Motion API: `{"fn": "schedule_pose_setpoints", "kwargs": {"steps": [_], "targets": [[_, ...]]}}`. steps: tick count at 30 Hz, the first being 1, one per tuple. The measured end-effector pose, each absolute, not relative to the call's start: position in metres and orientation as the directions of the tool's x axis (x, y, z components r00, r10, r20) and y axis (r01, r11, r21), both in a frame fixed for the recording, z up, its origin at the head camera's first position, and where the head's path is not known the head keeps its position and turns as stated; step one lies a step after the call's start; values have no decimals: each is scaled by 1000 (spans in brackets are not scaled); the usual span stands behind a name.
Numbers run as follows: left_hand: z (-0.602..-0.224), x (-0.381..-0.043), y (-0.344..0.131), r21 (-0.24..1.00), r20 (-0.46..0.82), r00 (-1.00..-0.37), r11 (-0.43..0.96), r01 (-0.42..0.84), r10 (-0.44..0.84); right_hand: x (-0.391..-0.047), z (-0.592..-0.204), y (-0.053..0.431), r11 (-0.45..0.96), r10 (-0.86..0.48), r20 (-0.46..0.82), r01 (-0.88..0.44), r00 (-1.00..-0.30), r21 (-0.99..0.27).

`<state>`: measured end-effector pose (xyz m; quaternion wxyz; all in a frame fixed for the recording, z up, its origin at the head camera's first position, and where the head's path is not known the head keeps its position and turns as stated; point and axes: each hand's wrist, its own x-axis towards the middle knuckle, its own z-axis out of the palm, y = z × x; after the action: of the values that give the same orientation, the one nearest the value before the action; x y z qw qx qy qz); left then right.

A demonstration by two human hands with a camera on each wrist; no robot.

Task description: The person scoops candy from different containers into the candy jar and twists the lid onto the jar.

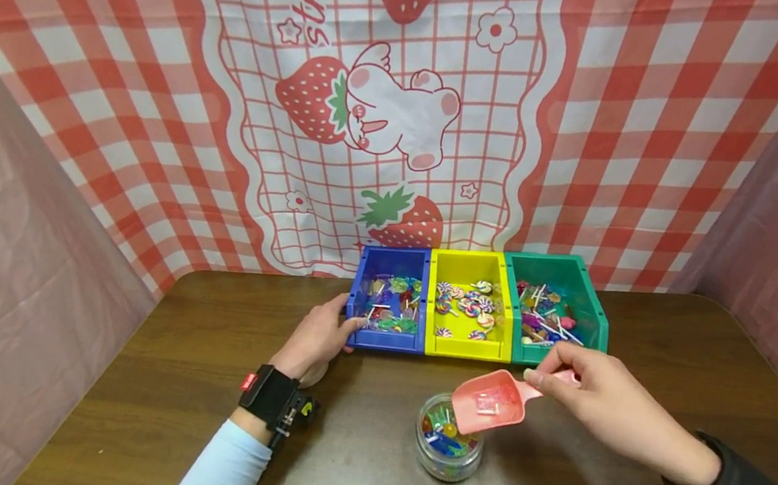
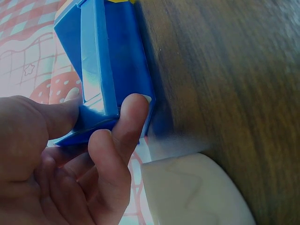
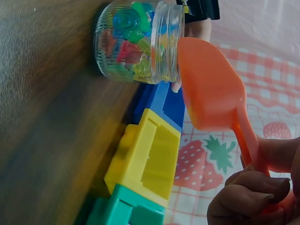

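My right hand [image 1: 601,403] grips the handle of a pink scoop [image 1: 482,405], whose front lip overlaps the mouth of a glass jar [image 1: 447,467]. A small shiny patch shows inside the scoop's bowl. Colourful translucent pieces [image 3: 129,49] fill much of the jar, which stands upright and lidless on the table. With thumb and fingers, my left hand [image 1: 321,335] holds the near left corner of the blue bin [image 1: 385,341]. In the left wrist view, its thumb lies on one side of the bin's wall [image 2: 93,61] and its fingers on the other.
Beside the blue bin, a yellow bin [image 1: 466,349] holds swirl lollipops [image 1: 471,306], and a green bin [image 1: 593,314] holds mixed small sticks and charms. All three adjoin in a row on the wooden table [image 1: 220,335]. A red-checked strawberry cloth [image 1: 610,140] hangs behind them.
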<state>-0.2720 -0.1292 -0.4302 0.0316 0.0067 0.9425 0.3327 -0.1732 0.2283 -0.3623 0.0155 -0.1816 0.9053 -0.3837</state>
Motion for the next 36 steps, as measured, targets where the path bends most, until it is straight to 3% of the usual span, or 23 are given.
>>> {"fn": "schedule_pose_setpoints", "kwargs": {"steps": [5,25,36], "targets": [[-430,-271,-130,621,-49,-998,784,-2,36,-169,-360,223,673,-338,211,-392,-917,-627],[-430,-271,-129,640,-63,-997,768,-13,36,-159,-345,221,723,-343,267,-435,-900,-536],[-429,-271,-130,630,-31,-998,776,28,61,-153,-351,213,610,-417,270,-488,-868,-625]]}}
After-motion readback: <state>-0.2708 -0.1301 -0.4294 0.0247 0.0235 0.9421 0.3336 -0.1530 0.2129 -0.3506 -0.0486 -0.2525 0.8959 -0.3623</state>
